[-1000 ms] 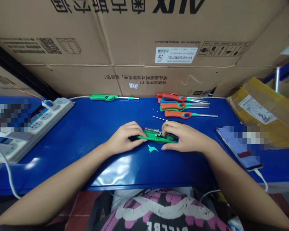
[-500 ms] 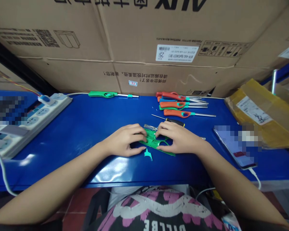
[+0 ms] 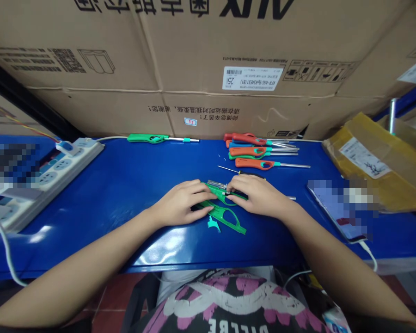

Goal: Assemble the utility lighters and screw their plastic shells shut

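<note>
My left hand (image 3: 180,202) is closed on the left ends of two green lighter casing halves. The lower half (image 3: 235,224) lies tilted with its looped trigger guard toward me; the upper half (image 3: 223,195) lies just behind it. With thumb and fingers pinched over the upper half, my right hand (image 3: 258,195) holds a small dark and silvery part (image 3: 228,191), too small to name. A turquoise trigger (image 3: 213,224) lies loose in front of the lower half. Beyond the casing is a shiny metal piece (image 3: 216,184). A screwdriver (image 3: 229,169) lies behind my right hand, its handle partly hidden.
Several assembled lighters (image 3: 254,163) lie stacked at the back, and a green lighter (image 3: 147,138) lies back left. A power strip (image 3: 60,173) stands left, a phone (image 3: 333,210) right, beside a yellow package (image 3: 377,162). A large cardboard box (image 3: 194,92) closes off the back.
The two casing halves have come apart; the lower one now shows its guard and points toward me. My right hand has left the lower half and drawn its fingers together at the upper one.
</note>
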Tool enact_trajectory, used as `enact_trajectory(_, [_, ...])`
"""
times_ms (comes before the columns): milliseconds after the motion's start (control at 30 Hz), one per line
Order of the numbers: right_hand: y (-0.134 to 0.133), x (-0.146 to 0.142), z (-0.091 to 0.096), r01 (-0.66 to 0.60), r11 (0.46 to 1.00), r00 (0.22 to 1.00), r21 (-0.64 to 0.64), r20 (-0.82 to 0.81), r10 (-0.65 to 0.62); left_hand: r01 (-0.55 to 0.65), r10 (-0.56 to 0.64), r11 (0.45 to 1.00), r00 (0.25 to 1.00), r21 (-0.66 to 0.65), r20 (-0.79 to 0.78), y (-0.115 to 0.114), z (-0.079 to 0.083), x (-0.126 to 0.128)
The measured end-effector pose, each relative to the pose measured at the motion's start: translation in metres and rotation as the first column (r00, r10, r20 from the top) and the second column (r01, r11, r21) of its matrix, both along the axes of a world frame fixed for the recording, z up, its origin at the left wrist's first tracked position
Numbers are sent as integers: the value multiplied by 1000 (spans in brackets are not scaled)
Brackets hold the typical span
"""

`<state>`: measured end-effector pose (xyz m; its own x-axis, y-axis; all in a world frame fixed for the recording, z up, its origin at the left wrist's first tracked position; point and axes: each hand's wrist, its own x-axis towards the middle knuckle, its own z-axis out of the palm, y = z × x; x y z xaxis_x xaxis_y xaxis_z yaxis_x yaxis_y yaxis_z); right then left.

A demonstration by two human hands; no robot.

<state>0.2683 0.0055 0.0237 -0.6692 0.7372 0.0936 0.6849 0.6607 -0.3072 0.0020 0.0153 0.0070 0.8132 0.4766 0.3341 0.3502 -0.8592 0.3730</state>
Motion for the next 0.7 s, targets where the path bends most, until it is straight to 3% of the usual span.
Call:
enact_trajectory(100, [1, -1, -2, 61, 998, 998, 23, -22, -61, -166, 167, 986, 981, -16, 100, -1, -4, 5])
enact_trajectory(200, [4, -1, -7, 161, 986, 987, 45, -9, -160, -269, 274, 961, 958, -68, 82, 1, -11, 10])
enact_trajectory(400, [7, -3, -15, 161, 987, 987, 20, -16, -161, -297, 305, 946, 952, -131, 40, 5, -22, 12])
enact_trajectory(700, [5, -9, -17, 73, 996, 987, 55, -144, -65, -305, 320, 938, 945, -162, 70, 8, -20, 13])
